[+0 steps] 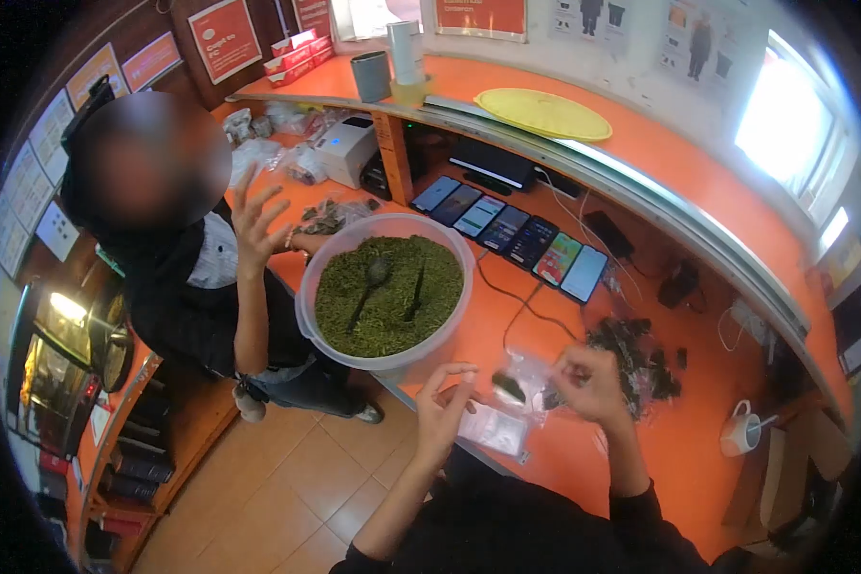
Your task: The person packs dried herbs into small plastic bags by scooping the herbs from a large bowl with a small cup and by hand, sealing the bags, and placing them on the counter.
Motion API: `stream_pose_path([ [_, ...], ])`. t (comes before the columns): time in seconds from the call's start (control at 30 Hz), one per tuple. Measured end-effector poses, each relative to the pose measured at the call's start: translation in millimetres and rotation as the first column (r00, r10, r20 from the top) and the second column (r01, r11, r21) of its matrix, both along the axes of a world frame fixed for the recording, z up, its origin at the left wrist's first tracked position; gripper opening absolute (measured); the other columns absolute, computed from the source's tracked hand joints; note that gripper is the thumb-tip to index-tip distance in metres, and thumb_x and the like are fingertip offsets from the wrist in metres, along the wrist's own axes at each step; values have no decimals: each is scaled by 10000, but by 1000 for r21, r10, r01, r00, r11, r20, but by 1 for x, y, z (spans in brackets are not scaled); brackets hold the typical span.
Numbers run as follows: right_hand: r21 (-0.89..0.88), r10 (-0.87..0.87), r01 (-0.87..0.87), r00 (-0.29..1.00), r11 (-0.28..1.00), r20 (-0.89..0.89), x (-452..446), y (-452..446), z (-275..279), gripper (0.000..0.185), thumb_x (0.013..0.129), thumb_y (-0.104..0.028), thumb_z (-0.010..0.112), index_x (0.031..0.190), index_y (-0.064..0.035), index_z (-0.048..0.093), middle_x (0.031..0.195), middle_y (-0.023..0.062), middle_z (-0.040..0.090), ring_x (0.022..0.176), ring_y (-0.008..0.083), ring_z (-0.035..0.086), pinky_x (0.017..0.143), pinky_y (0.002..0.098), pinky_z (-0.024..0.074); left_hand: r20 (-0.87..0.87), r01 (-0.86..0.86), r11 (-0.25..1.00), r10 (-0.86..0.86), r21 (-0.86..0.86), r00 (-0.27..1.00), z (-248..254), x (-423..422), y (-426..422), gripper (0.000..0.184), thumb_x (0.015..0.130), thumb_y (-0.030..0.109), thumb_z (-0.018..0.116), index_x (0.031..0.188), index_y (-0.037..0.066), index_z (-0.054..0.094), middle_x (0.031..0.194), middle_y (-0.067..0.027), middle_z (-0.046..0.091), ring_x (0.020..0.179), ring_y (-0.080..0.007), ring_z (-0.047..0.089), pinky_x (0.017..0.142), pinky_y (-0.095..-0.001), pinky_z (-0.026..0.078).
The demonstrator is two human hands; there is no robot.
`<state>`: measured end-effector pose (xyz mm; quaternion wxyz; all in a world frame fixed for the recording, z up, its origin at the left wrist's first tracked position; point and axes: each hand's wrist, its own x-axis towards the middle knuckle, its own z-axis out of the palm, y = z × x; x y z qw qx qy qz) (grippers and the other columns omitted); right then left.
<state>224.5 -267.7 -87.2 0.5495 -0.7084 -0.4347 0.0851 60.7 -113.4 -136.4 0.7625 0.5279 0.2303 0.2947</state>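
Head view shows us holding our left hand [442, 407] with fingers slightly spread, our right hand [588, 383] with fingers curled together; we cannot tell what they pinch. Between them lies 1 clear herb bag [526, 371].

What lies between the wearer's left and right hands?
In the head view, a small clear bag of green herb shows between left hand and right hand, with a clear packet nearby.
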Motion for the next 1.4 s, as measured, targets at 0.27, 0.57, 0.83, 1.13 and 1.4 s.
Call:
stream_pose_path([
  [0.27,-221,-59,162,910,962,410,13,-14,-43,268,772,-225,770,672,-68,576,647,91,582,619,261,614,580,386,454,-191,12,995,6,96,982,-71,-25,26,214,1008,171,532,1115,34,657,1035,-50,671,809,-125,636,700,-257,480],
  [0.57,-415,-54,214,930,884,365,-22,4,-165,103,776,-172,725,798,-91,665,963,67,667,1002,268,608,876,403,438,-277,193,981,-188,-11,942,-104,-33,19,243,1019,181,519,1092,5,670,1016,-73,687,865,-135,642,762,-269,501],
  [0.83,-72,57,-39,963,997,264,-59,26,-124,188,782,-203,778,924,-91,726,1098,59,644,1057,246,589,912,399,442,-233,102,994,-92,30,968,-93,-10,-2,195,976,136,638,1045,-35,700,920,-78,716,831,-120,666,759,-262,543],
  [1.13,-79,214,-282,858,956,-467,-45,33,-130,165,854,-139,760,940,-21,683,781,42,664,758,113,635,732,288,531,-62,98,984,-89,150,994,-84,-23,5,151,986,153,616,942,15,657,850,-35,675,784,-120,631,737,-289,512],
  [1.4,-232,288,-380,892,896,-350,-48,31,-97,112,877,-105,715,891,-1,676,734,21,636,697,70,570,652,271,485,-112,-185,876,260,445,959,-87,-8,-9,169,945,189,647,996,31,678,986,-63,667,912,-196,599,786,-339,483],
])
